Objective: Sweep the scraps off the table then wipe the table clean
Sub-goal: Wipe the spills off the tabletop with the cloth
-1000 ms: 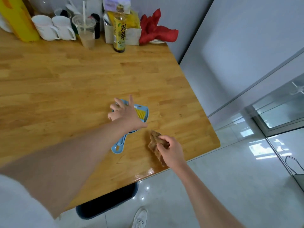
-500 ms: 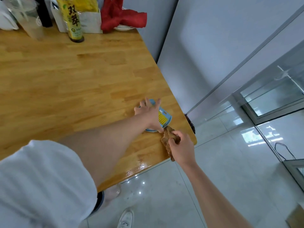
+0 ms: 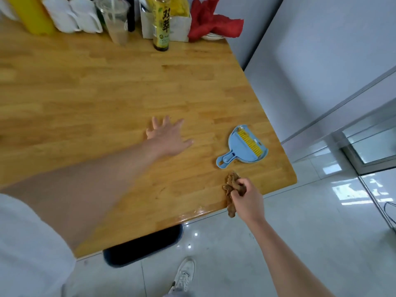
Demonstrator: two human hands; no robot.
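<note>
A small blue dustpan [image 3: 240,151] with a yellow-bristled brush lying in it sits near the right corner of the wooden table [image 3: 102,91]. My left hand [image 3: 169,136] hovers over the tabletop to the left of the dustpan, fingers spread and holding nothing. My right hand [image 3: 246,196] grips a crumpled brown rag [image 3: 231,189] at the table's near edge, just below the dustpan's handle. Part of the rag hangs down past the edge.
Along the far edge stand white mugs [image 3: 72,16], a plastic cup with a straw [image 3: 117,24], a yellow-labelled bottle [image 3: 161,24], a white box and a red cloth [image 3: 212,20]. A dark bin [image 3: 143,245] sits under the near edge. My shoe [image 3: 184,273] is on the tiled floor.
My left hand has let go of the dustpan and moved left over the table. The dustpan now lies alone by the right corner. My right hand keeps hold of the rag.
</note>
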